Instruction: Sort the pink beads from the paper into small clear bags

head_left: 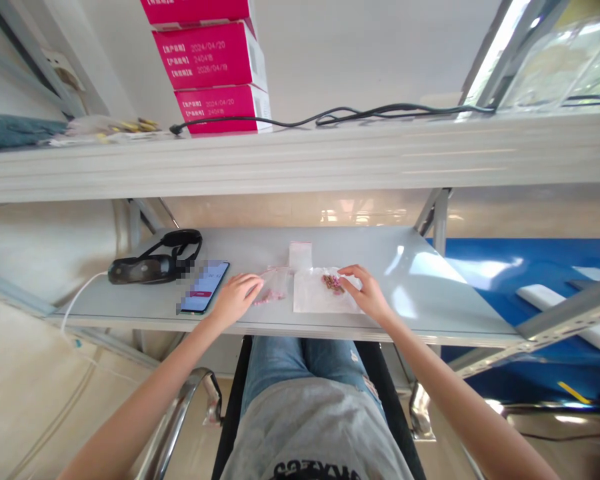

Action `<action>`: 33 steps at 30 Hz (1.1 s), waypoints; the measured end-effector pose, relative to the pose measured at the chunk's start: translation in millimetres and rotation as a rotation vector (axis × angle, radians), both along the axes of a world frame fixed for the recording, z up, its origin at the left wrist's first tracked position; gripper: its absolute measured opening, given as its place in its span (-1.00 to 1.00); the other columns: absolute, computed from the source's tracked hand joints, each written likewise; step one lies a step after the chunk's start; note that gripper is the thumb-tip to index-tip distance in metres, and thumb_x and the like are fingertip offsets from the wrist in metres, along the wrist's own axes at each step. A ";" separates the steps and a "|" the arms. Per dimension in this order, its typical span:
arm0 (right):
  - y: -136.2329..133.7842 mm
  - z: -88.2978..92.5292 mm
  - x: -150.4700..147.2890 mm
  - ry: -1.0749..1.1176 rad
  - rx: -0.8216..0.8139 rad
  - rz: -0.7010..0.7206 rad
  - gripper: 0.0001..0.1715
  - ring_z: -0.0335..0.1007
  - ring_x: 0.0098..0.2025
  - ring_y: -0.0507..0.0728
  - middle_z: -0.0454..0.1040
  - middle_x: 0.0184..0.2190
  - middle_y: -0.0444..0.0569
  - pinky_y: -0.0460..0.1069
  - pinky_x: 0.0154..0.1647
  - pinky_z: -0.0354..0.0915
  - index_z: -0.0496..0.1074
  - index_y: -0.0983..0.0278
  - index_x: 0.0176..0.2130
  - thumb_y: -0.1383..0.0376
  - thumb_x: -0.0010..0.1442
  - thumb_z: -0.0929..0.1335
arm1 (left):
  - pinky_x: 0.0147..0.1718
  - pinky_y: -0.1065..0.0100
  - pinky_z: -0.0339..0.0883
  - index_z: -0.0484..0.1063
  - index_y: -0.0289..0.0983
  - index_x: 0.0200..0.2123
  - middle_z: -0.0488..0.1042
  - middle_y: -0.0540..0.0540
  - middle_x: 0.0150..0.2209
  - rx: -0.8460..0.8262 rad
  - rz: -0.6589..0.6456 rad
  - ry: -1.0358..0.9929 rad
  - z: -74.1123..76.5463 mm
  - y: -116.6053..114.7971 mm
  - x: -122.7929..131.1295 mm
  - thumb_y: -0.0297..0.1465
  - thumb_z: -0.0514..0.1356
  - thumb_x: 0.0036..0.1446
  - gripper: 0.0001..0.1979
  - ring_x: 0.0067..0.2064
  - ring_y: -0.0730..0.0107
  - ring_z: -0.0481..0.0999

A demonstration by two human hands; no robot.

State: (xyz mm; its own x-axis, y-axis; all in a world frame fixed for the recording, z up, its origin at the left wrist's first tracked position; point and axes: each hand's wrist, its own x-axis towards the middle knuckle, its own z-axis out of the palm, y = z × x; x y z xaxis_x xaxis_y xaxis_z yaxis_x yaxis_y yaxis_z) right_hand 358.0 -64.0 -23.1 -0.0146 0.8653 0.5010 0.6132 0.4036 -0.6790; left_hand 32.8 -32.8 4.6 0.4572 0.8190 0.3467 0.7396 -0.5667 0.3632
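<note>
1. While the right hand (365,293) rests its fingers on a clear plastic bag (320,297), reddish-brown pellets (333,284) lie inside at that hand's 9 o'clock; whether the fingers clamp the bag, I cannot tell.
2. The left hand (235,300), fingers together, grips nothing visible; a small zip bag (276,285) holding pink pellets (264,300) sits just beside it at 3 o'clock.

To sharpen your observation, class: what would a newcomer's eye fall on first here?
The stack of magenta boxes on the upper shelf grabs the eye first. Below, on the grey lower shelf, the right hand touches a whitish plastic bag of reddish-brown pieces, and the left hand sits beside a small plastic bag of pink bits.
</note>
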 end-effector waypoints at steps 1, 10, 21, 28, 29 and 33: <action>0.1 -0.8 0.4 0.016 -0.010 -0.005 -0.79 0.34 -0.13 0.16 0.44 -0.25 0.00 0.07 -0.07 0.21 0.40 0.21 -0.26 0.18 0.17 0.25 | -0.07 0.28 0.26 0.44 -0.16 -0.26 0.50 -0.04 -0.20 -0.002 0.042 -0.100 4.5 0.1 3.5 -0.21 -0.05 0.20 -0.70 -0.12 0.30 0.44; 5.8 13.2 -3.7 0.282 -0.255 0.109 -0.58 0.38 -0.17 0.14 0.49 -0.20 -0.01 0.05 -0.12 0.26 0.42 0.22 -0.12 0.05 0.19 0.21 | -0.51 0.40 0.39 0.33 -0.22 -0.35 0.45 -0.04 -0.36 -0.430 0.105 -1.075 10.6 7.0 105.5 -0.05 0.06 0.06 -0.66 -0.37 0.36 0.47; 28.6 40.4 -7.4 0.515 -0.397 0.268 -0.70 0.26 -0.45 0.02 0.36 -0.55 -0.13 -0.06 -0.35 0.21 0.40 0.28 -0.45 0.09 0.03 0.33 | -0.61 0.46 0.36 0.27 -0.26 -0.33 0.47 -0.05 -0.43 -0.686 0.074 -1.318 -8.7 12.9 148.4 -0.12 0.10 0.01 -0.69 -0.51 0.45 0.48; 25.8 45.1 -9.4 0.455 -0.414 0.345 -0.68 0.19 -0.48 0.01 0.30 -0.56 -0.14 -0.08 -0.40 0.15 0.35 0.27 -0.48 0.07 0.07 0.30 | -0.58 0.43 0.39 0.28 -0.25 -0.35 0.43 0.01 -0.44 -0.678 0.065 -1.329 -12.4 9.2 152.3 -0.23 0.09 0.03 -0.80 -0.56 0.51 0.45; 24.3 45.6 -9.7 0.455 -0.413 0.351 -0.68 0.18 -0.49 0.00 0.28 -0.57 -0.15 -0.08 -0.41 0.14 0.33 0.27 -0.49 0.07 0.07 0.30 | -0.57 0.42 0.40 0.28 -0.25 -0.35 0.42 0.01 -0.43 -0.679 0.068 -1.327 -13.7 8.8 152.7 -0.24 0.09 0.03 -0.80 -0.56 0.51 0.44; 20.2 48.9 -12.1 0.451 -0.397 0.354 -0.66 0.14 -0.51 -0.01 0.23 -0.59 -0.18 -0.09 -0.44 0.12 0.26 0.25 -0.51 0.05 0.11 0.27 | -0.51 0.37 0.41 0.26 -0.24 -0.31 0.41 -0.01 -0.41 -0.696 0.086 -1.278 -17.4 9.7 151.7 -0.22 0.06 0.08 -0.79 -0.53 0.48 0.45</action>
